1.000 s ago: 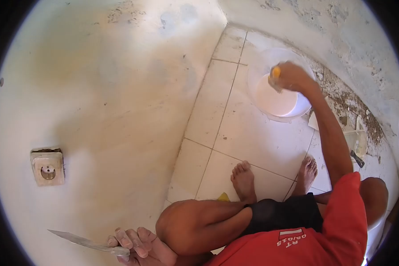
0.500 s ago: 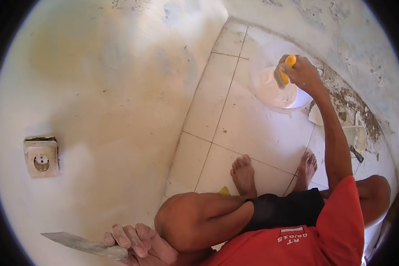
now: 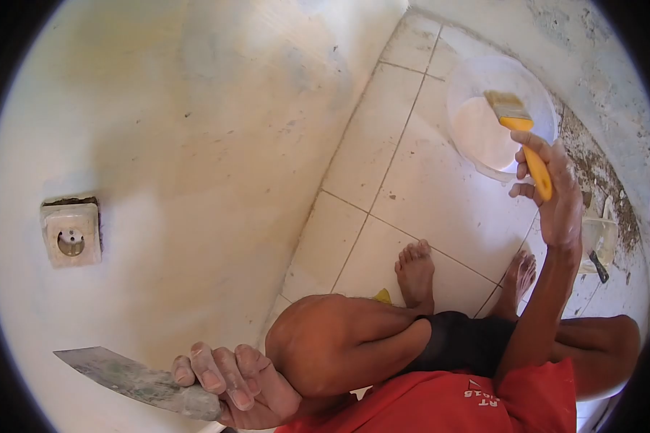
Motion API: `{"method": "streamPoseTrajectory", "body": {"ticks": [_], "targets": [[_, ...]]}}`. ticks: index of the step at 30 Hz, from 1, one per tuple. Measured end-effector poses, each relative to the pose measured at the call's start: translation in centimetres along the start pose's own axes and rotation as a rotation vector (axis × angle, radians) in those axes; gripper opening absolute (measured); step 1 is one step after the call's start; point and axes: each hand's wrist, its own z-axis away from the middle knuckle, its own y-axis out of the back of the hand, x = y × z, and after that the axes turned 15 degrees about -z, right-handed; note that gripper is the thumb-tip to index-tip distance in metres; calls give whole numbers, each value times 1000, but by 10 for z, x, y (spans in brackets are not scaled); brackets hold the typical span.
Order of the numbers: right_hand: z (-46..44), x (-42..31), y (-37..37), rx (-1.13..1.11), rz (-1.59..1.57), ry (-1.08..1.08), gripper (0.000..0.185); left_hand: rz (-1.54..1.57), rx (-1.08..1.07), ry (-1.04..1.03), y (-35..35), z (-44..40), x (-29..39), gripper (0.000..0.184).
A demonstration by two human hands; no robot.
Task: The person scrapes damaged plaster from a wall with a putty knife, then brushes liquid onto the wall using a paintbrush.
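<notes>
A yellow-handled paintbrush (image 3: 536,169) is in my right hand (image 3: 560,198), its flat bristles pointing up and away from me. It is held over the near right side of a translucent plastic bucket (image 3: 466,153) with whitish liquid (image 3: 482,135) in it. My left hand (image 3: 242,382) is low at the left, fingers wrapped round a putty knife (image 3: 133,382). The knife's broad blade is smeared with grey-white residue and points left, close to the wall. My left fingers hide part of its handle.
A wall socket (image 3: 72,234) sits in the patchy wall (image 3: 195,216) at the left. My bare feet (image 3: 416,274) rest on white floor tiles (image 3: 383,159). Debris (image 3: 592,155) lines the right wall's foot, near another dark-handled tool (image 3: 599,267). Something yellow (image 3: 383,296) lies by my knee.
My right hand has drawn back from above the bucket and turned, so the brush's bristles now point up instead of down. My left hand still grips the putty knife. The view has shifted slightly.
</notes>
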Motion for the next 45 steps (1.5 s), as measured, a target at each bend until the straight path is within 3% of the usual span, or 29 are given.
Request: {"method": "streamPoseTrajectory", "body": {"ticks": [2, 6, 8, 12, 15, 18, 20, 23, 24, 26, 30, 32, 35, 39, 41, 45], "targets": [[1, 12, 7, 79, 10, -13, 50, -7, -11, 16, 0, -3, -1, 23], [9, 27, -3, 181, -2, 111, 50, -26, -29, 37, -2, -4, -1, 24], [7, 39, 1, 99, -82, 233, 54, -37, -39, 46, -3, -4, -3, 24], [3, 58, -36, 34, -114, 140, 56, -33, -22, 44, -11, -6, -3, 23], [-24, 112, -83, 16, -44, 163, 51, -21, 18, 17, -21, -8, -5, 22], [-71, 148, -115, -26, 68, -21, 48, -44, 88, 5, -27, -1, 0, 23], [-117, 217, -127, 29, 229, 209, 47, -55, 157, -8, -34, 10, 2, 23], [-124, 266, -146, -38, 366, 242, 48, -85, 231, -33, -43, 15, 4, 24], [-118, 267, -149, -59, 413, 254, 48, -99, 218, -23, -42, 13, 3, 24], [-78, 243, -154, -365, 409, 246, 48, -134, 184, 0, -41, 9, 2, 25], [-84, 264, -125, -320, 357, 368, 46, -143, 155, 17, -39, 6, 1, 25], [-122, 265, -121, 63, 443, 345, 42, -141, 169, 2, -40, 8, 0, 26], [-161, 246, -122, -74, 346, 186, 40, -161, 187, -7, -41, 10, 0, 25], [-119, 245, -121, -226, 410, 349, 32, -153, 181, 6, -42, 7, -1, 24], [-109, 228, -109, -363, 225, 145, 35, -160, 176, 35, -42, 4, -2, 24], [-168, 226, -118, -224, 482, 182, 33, -176, 166, 38, -43, 5, -2, 23]]}}
